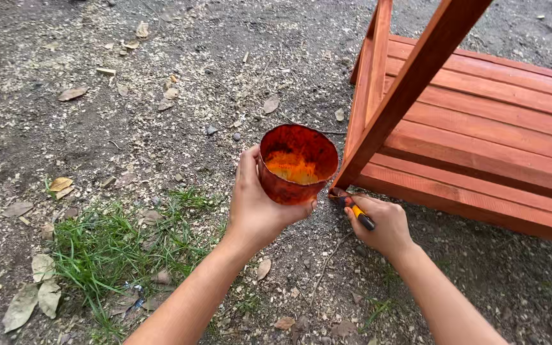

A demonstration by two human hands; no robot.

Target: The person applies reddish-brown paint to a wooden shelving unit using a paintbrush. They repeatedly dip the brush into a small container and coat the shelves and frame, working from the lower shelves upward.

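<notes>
Only the head view here, looking straight down at dirt ground (pixel 161 96) covered in sawdust and dry leaves.

Left hand (pixel 257 204) sits dead centre, grip wrapped around a cup (pixel 296 165), thumb up the cup's 9 o'clock side and fingers curled under the bottom. The cup is a cut-off container stained reddish brown all over, with an orange-yellow puddle of stain inside. No label or print on it that I can spot.

Right hand (pixel 381 223) is at about 4 o'clock from the cup, grip pinched tight on a brush (pixel 356 211) with a yellow and black handle. The bristle end is pressed at the foot of a slanted leg (pixel 410 83) and mostly hidden by the hand, so I can't really see the bristles.

The leg belongs to a wooden bench (pixel 480 147), slats all stained reddish orange, filling the frame from 1 to 4 o'clock. It's cut off by the top and right edges, so the full shape is hard to make out.

Grass patch (pixel 110 249) sits at 8 o'clock. A green thing at the top left corner is cut off, can't tell what it is.
</notes>
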